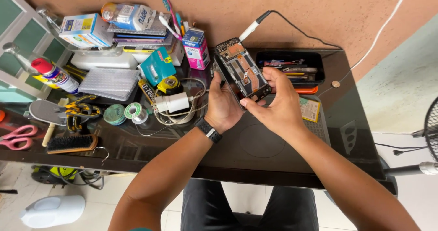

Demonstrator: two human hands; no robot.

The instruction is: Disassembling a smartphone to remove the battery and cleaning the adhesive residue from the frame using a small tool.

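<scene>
Nearest the camera are the person's dark-trousered knees (248,206), tucked under the edge of the black table (356,135), with both forearms reaching up over it. The left hand (222,104), a black watch (208,129) on its wrist, cradles an opened smartphone (241,69) from below and along its left edge, fingers curled closed around the frame so that the bare inner side faces up and tilts toward the eyes. The right hand (279,101) grips the phone's lower right corner, thumb pressed on the bottom edge and fingers wrapped behind, which steadies the device above the dark work mat (255,142) rather than resting it there. The phone is thus lifted clear of the table, between both hands, near its middle. Just behind it sits a black tray (319,60) of small tools, within easy reach. To the left lie a white charger (172,102) with coiled cable, solder spools (123,113), a yellow tape measure (169,84), a brush (71,143), pink scissors (17,136) and a spray can (54,74), crowded toward the wall side.
</scene>
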